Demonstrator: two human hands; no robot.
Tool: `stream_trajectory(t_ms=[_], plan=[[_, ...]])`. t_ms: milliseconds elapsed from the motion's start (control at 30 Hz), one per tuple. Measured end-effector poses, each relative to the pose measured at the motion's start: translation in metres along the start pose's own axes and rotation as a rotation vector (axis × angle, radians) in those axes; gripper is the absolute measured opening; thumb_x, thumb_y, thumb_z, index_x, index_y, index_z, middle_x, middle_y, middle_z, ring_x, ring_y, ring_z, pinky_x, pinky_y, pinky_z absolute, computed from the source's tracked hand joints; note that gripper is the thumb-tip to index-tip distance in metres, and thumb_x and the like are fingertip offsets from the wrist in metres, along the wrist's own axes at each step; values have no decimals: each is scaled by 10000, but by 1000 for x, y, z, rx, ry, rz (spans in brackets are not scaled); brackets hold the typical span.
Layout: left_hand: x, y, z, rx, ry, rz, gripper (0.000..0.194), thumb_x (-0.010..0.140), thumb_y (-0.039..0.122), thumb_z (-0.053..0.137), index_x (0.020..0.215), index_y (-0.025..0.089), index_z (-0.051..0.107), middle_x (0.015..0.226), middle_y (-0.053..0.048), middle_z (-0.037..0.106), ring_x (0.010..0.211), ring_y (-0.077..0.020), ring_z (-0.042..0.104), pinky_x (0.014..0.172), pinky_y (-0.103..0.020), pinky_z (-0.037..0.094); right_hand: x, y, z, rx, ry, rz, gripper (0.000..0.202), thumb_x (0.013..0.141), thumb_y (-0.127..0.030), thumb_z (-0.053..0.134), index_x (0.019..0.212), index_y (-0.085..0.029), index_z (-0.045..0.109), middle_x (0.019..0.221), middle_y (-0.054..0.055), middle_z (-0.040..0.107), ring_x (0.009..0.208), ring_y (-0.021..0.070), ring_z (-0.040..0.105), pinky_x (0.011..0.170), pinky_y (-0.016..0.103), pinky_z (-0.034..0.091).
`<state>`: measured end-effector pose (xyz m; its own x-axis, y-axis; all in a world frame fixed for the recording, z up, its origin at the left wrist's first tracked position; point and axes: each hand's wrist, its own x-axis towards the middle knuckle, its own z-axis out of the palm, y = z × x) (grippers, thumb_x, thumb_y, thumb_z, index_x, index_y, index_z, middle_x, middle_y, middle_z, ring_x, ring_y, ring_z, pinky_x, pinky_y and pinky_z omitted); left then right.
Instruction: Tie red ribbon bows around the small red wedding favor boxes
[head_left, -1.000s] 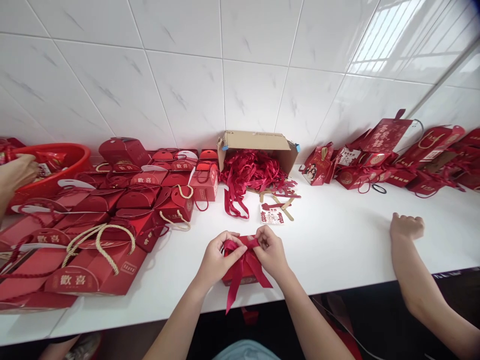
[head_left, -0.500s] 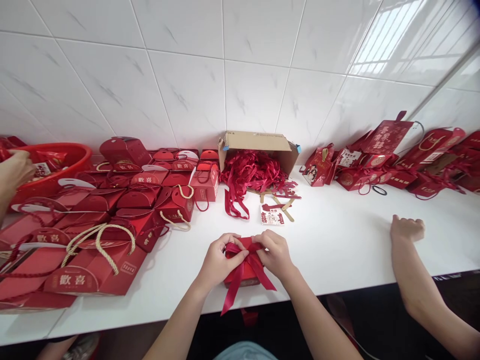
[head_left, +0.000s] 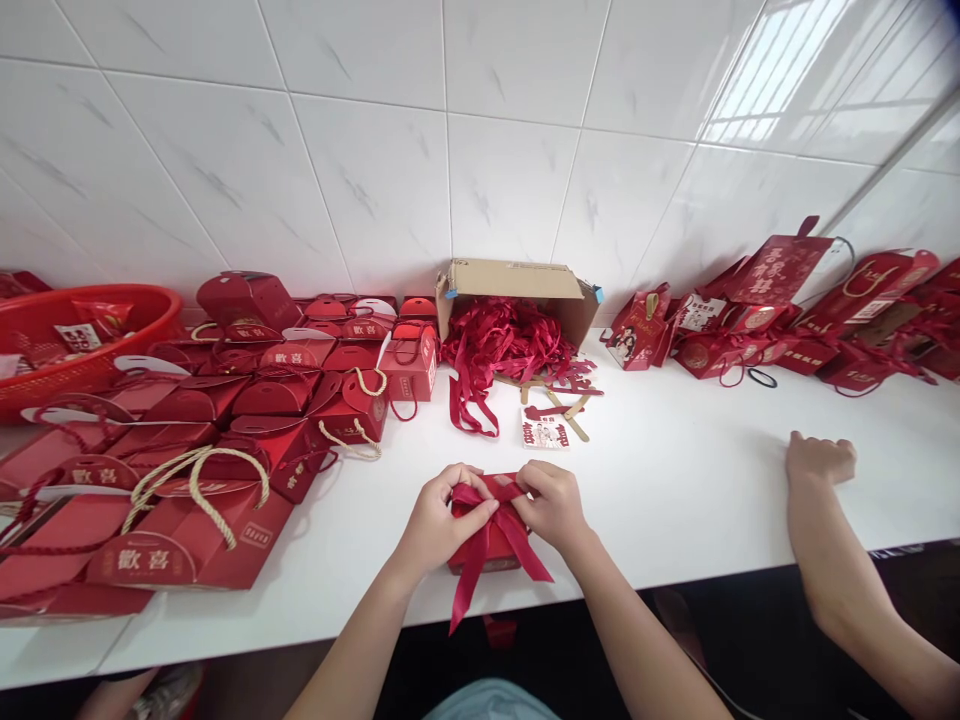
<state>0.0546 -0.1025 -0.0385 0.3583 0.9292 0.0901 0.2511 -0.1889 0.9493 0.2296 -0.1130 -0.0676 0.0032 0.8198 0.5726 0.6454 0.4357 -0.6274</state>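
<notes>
A small red gift box sits at the table's front edge before me. Across its top lies a dark red satin ribbon tied in a bow, its two tails hanging down the near side. My left hand pinches the bow's left loop, thumb near the knot. On the right loop, the fingers of my right hand are closed. Both hands rest against the box, and the knot shows between them. Part of the box top is covered by ribbon and fingers.
Many red gift boxes crowd the left side, with a red plastic basket behind. An open cardboard box of ribbons stands at the wall, a printed card before it. Finished-looking boxes line the back right. Another person's fist rests at right.
My right hand has drawn slightly to the right, pulling its loop wider. The left ribbon tail has swung a little. A co-worker's hand over the basket has gone from view.
</notes>
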Motion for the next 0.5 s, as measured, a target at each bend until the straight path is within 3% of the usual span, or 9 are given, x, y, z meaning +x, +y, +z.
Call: stream_trajectory(t_ms=[500], plan=[[-1,-5,1,-7,9,7,63,745,231,659,735,187,614,896,-63,671,1073,-242,590,909,-351,464,-5,-7,12,317,178,393,473,785,-456,601,491,-207,327,442,-72,283,426,68,251,404,216,250]])
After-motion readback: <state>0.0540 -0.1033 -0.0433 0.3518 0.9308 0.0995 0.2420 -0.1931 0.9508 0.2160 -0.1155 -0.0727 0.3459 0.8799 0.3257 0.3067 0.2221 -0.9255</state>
